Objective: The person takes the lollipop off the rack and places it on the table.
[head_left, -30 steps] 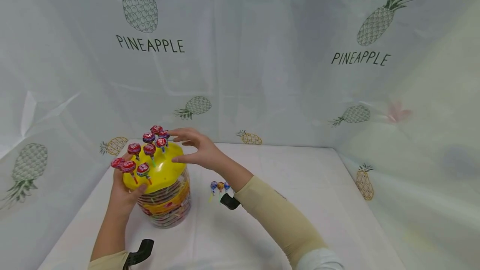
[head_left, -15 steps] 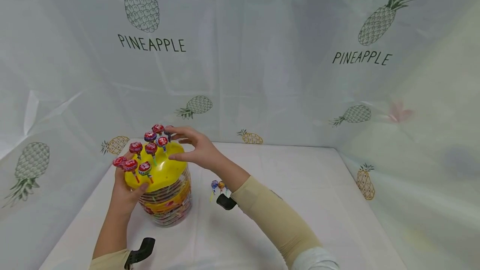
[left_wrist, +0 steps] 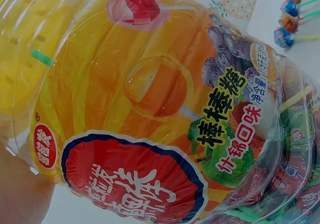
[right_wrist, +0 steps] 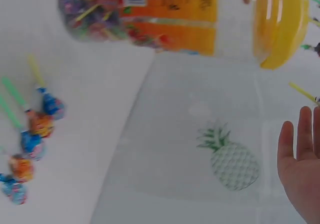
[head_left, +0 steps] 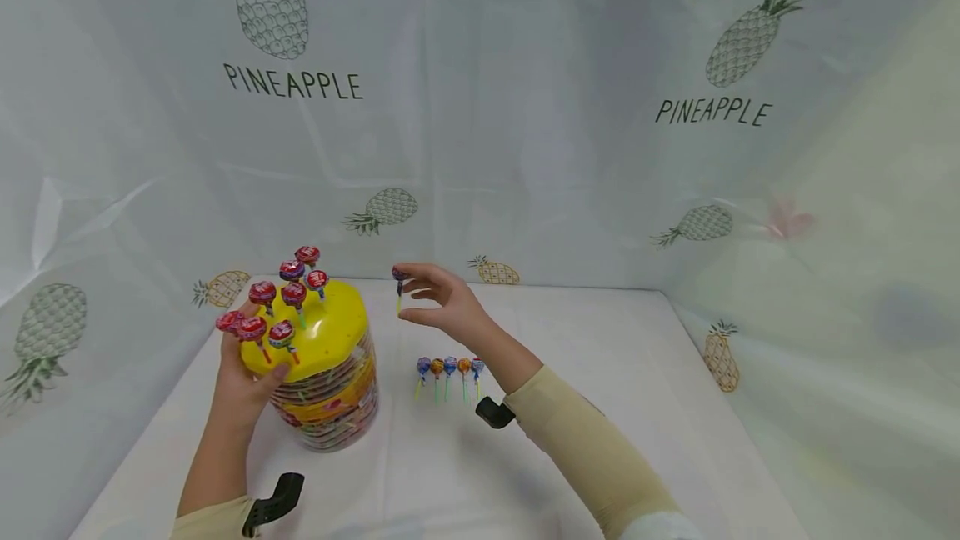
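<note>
A clear plastic lollipop jar with a yellow lid stands at the table's left. Several red and purple wrapped lollipops stick up from that lid. My left hand grips the lid's left side, thumb at the front edge and fingers partly hidden behind. To the right of the jar, my right hand holds a dark-wrapped lollipop in the air by its head, its yellow stick pointing down. In the left wrist view, the jar's orange and red label fills most of the picture.
Several blue and orange lollipops lie in a row on the white table, right of the jar. A pale curtain printed with pineapples hangs behind the table and along its sides.
My right hand has taken the lollipop from the lid's back right and moved it rightward, clear of the jar. My left hand keeps its hold on the lid.
</note>
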Action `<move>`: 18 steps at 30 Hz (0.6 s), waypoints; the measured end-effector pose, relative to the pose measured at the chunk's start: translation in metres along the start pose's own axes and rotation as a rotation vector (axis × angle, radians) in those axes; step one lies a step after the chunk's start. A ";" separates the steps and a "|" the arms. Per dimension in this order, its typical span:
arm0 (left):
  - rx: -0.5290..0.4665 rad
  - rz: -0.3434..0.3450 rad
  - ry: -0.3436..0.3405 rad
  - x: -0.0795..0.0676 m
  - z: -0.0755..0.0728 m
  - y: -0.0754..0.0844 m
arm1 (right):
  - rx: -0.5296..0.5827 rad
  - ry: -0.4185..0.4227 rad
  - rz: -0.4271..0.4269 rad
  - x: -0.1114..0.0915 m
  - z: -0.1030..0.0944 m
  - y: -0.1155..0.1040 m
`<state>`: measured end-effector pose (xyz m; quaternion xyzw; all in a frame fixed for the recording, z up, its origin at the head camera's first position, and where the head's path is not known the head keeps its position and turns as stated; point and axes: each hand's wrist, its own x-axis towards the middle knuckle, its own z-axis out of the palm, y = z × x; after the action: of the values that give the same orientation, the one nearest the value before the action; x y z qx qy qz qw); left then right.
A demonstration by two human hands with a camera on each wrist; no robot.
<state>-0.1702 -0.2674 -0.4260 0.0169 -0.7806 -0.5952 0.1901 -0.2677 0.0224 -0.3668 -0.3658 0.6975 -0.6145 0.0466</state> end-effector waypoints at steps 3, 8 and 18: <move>-0.007 -0.006 0.005 0.000 0.001 0.000 | 0.002 0.020 0.079 -0.013 -0.007 0.011; -0.006 -0.005 0.009 0.000 0.002 0.001 | -0.024 0.029 0.163 -0.038 -0.018 0.015; -0.030 -0.009 0.012 0.001 0.003 -0.001 | -0.047 0.072 0.340 -0.084 -0.037 0.051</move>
<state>-0.1722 -0.2654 -0.4270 0.0213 -0.7702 -0.6077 0.1925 -0.2484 0.0990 -0.4359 -0.2214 0.7647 -0.5940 0.1162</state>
